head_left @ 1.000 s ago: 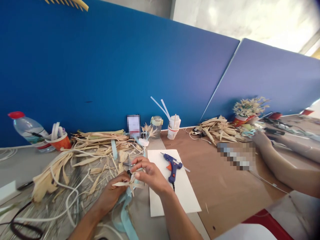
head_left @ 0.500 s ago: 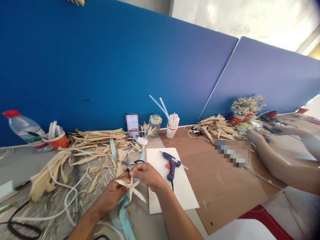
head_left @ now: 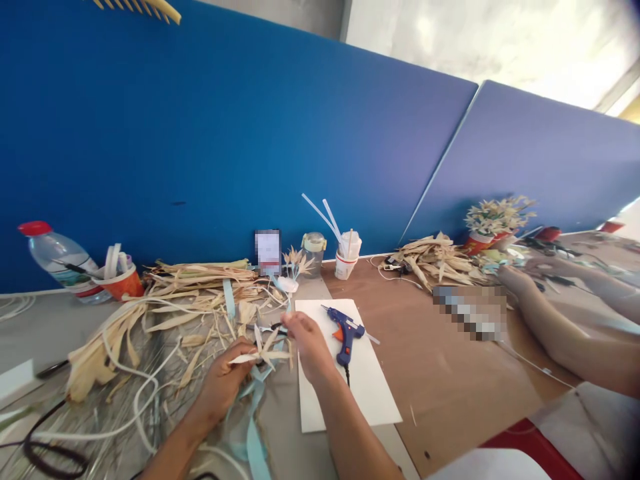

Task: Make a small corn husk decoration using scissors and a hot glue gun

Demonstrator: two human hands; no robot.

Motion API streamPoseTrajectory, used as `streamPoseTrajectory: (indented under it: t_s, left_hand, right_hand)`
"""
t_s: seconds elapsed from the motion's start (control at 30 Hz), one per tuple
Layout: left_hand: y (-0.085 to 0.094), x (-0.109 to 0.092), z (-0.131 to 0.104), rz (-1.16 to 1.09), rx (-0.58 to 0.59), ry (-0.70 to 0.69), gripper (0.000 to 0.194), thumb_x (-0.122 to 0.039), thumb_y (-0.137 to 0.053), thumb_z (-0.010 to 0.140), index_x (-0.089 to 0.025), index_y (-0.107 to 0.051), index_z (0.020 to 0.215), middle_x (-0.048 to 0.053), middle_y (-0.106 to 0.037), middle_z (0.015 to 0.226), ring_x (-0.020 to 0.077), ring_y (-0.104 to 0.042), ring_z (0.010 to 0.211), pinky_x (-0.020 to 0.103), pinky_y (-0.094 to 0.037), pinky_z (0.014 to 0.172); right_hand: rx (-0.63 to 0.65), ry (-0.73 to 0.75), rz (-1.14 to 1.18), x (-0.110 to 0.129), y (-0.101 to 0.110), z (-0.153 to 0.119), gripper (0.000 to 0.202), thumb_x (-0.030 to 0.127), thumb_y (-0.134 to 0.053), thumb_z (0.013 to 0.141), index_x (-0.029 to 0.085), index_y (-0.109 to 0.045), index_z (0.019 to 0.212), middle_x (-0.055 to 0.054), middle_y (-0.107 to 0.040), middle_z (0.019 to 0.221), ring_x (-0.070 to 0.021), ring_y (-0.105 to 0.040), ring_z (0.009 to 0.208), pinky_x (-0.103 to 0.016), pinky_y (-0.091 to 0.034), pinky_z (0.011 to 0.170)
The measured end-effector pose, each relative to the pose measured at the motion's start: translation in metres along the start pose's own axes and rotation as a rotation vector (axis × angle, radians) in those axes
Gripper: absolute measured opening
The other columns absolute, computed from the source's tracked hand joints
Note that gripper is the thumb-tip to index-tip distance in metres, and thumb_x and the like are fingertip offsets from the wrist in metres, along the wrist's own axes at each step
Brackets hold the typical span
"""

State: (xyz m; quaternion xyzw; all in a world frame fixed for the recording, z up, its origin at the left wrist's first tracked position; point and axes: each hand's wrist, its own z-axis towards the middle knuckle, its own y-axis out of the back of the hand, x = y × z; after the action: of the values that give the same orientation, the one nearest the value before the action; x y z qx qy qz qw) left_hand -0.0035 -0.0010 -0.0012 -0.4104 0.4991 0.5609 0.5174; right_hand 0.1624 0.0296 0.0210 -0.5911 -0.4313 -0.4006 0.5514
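My left hand [head_left: 231, 373] pinches a pale husk flower [head_left: 265, 352] with several pointed petals, low in the middle of the view. Close to its right, my right hand [head_left: 306, 337] has its fingertips pressed together; whatever they hold, if anything, is too small to make out. Scissors [head_left: 275, 328] lie partly hidden behind the hands. A light blue ribbon [head_left: 256, 427] runs down below the flower. Right of my right hand, a blue glue gun [head_left: 345, 333] rests on a white board [head_left: 313, 407].
Dried husks [head_left: 200, 277] and a white cable [head_left: 137, 400] cover the left side. Behind stand a bottle [head_left: 60, 257], an orange cup [head_left: 123, 283], a phone [head_left: 267, 250], a jar [head_left: 314, 253] and a paper cup [head_left: 346, 263]. Another person's arms [head_left: 545, 320] reach in from the right.
My right hand has moved away from my left hand, slightly right and up. The flower has turned so its petals face upward more. The camera view has shifted slightly.
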Motion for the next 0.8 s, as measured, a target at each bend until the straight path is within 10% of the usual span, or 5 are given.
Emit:
streamPoseTrajectory:
  t_s: [0.1,0.23,0.5,0.8]
  left_hand:
    - [0.004,0.009,0.004,0.025,-0.220,-0.047,0.015,-0.034,-0.067,0.067,-0.020,-0.068,0.071,0.001,-0.057,0.071,0.0171,-0.052,0.069,0.025,-0.042,0.065]
    - [0.009,0.011,0.005,0.108,-0.360,-0.116,0.013,-0.033,-0.064,0.069,-0.021,-0.068,0.074,0.000,-0.056,0.069,0.0176,-0.051,0.069,0.027,-0.041,0.066]
    - [0.011,0.007,0.000,0.261,-0.375,-0.265,0.011,-0.024,-0.058,0.074,-0.022,-0.068,0.078,0.001,-0.057,0.072,0.0181,-0.053,0.071,0.029,-0.042,0.067]
    - [0.010,0.013,0.000,0.287,-0.387,-0.275,0.010,-0.025,-0.057,0.074,-0.020,-0.065,0.076,0.000,-0.059,0.071,0.0169,-0.057,0.069,0.028,-0.045,0.065]
  right_hand:
    - [-0.143,0.107,0.075,0.006,0.006,0.001,0.023,0.037,-0.059,0.074,0.018,-0.055,0.062,0.003,-0.050,0.062,-0.0111,-0.041,0.061,-0.024,-0.033,0.061]
    - [0.071,0.084,0.010,0.014,0.002,-0.010,0.039,0.047,-0.054,0.079,0.017,-0.056,0.054,0.001,-0.047,0.055,-0.0113,-0.038,0.055,-0.026,-0.030,0.057]
    - [0.341,-0.333,0.053,0.001,-0.025,-0.022,0.059,0.068,-0.049,0.071,0.013,-0.063,0.056,0.002,-0.047,0.044,-0.0072,-0.037,0.041,-0.024,-0.024,0.048]
    - [0.351,-0.342,0.218,-0.015,-0.032,-0.024,0.029,0.039,-0.069,0.061,0.013,-0.060,0.052,0.004,-0.049,0.039,-0.0057,-0.038,0.038,-0.023,-0.020,0.047]
